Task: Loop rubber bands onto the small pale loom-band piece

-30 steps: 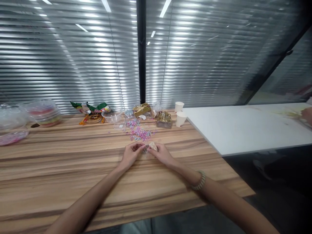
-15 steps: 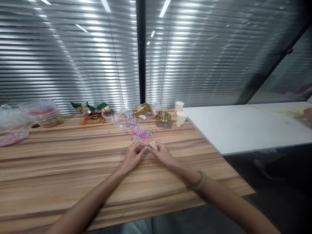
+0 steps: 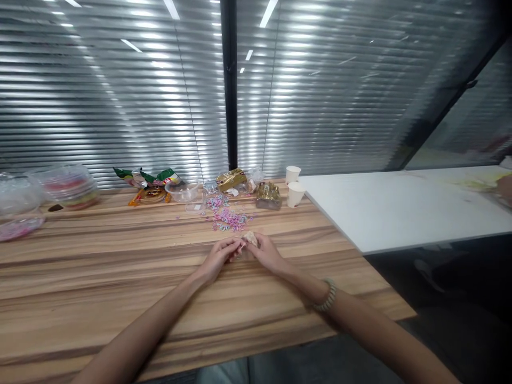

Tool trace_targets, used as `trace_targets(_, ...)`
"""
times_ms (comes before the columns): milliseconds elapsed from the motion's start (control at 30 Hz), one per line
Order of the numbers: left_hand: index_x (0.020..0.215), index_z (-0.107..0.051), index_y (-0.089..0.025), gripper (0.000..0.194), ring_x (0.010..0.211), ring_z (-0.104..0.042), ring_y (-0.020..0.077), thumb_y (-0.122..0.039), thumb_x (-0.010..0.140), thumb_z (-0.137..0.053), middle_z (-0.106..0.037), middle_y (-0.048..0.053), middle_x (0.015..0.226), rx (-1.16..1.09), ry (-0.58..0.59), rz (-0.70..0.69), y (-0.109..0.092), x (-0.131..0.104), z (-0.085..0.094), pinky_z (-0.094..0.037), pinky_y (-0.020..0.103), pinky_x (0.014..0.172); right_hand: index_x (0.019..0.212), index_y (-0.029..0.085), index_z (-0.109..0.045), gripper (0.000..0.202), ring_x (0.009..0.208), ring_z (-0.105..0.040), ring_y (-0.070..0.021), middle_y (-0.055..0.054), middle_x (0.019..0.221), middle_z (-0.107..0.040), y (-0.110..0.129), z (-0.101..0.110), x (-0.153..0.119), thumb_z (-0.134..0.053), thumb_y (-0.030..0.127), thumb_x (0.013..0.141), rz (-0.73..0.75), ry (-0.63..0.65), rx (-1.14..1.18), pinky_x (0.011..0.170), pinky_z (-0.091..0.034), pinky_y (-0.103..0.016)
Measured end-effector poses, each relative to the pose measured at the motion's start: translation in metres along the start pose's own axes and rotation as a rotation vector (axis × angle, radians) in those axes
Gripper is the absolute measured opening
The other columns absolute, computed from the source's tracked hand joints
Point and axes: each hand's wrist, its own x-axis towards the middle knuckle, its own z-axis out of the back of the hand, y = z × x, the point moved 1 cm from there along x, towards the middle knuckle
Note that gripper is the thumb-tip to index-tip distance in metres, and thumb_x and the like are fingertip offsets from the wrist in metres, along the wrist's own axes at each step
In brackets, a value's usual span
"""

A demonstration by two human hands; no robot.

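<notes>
Clear tub [image 3: 182, 193], far left of the bead pile [image 3: 230, 219]; contents indiscernible. Left hand [image 3: 218, 259] and right hand [image 3: 264, 253] together, fingertips pinched.

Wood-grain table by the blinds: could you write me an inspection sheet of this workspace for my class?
Surface: wood-grain table, striped brown
Job's things: loose pink, purple and blue bead-like pieces; pale lump
Clutter: green snack wrappers, clear bowl, gold wrapper, front paper cup, rear paper cup, stacked plastic containers
Hands: right hand holds the pale lump; left hand meets it, its hold too small to tell
Cables: nothing seen
Surroundings: white table at right, window blinds behind
</notes>
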Motion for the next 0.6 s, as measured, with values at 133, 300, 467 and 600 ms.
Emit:
trace_targets(133,0.086,-0.069,-0.014,0.030,0.045,-0.035,0.0071,-0.035,0.065,-0.063,-0.053,-0.001,0.053,-0.024,-0.154,0.028,0.004,0.005,0.012,-0.021,0.020,0.042,0.092,0.016,-0.054,0.031,0.075,-0.051,-0.0137,-0.002,0.082,-0.056,-0.001,-0.001,-0.004,-0.047,0.044,0.082,0.017,0.090,0.047,0.068,-0.040,-0.024)
trace_targets(300,0.098,-0.067,-0.017,0.041,0.048,-0.046,0.0089,-0.038,0.063,-0.067,-0.065,0.002,0.065,0.084,-0.234,-0.003,0.001,0.006,0.021,-0.032,0.020,0.047,0.100,0.019,-0.047,0.041,0.058,-0.044,-0.0097,-0.001,0.075,-0.048,-0.012,-0.004,-0.007,-0.033,0.055,0.085,-0.091,0.128,0.154,0.054,-0.038,-0.021)
trace_targets(467,0.100,-0.066,-0.016,0.042,0.070,-0.058,0.0169,-0.037,0.063,-0.067,-0.069,0.005,0.080,0.264,-0.198,-0.119,0.004,0.006,0.022,-0.045,0.028,0.068,0.084,0.018,-0.047,0.043,0.053,-0.037,-0.0085,0.002,0.065,-0.039,-0.009,-0.008,-0.007,-0.036,0.059,0.081,-0.125,0.179,0.255,0.048,-0.034,-0.019)
trace_targets(600,0.101,-0.065,-0.014,0.044,0.066,-0.057,0.0153,-0.037,0.063,-0.068,-0.067,0.006,0.080,0.391,-0.195,-0.206,0.004,0.006,0.022,-0.045,0.026,0.062,0.074,0.017,-0.044,0.044,0.051,-0.035,-0.0078,0.002,0.061,-0.036,-0.001,-0.006,-0.008,-0.038,0.059,0.081,-0.126,0.210,0.236,0.046,-0.030,-0.019)
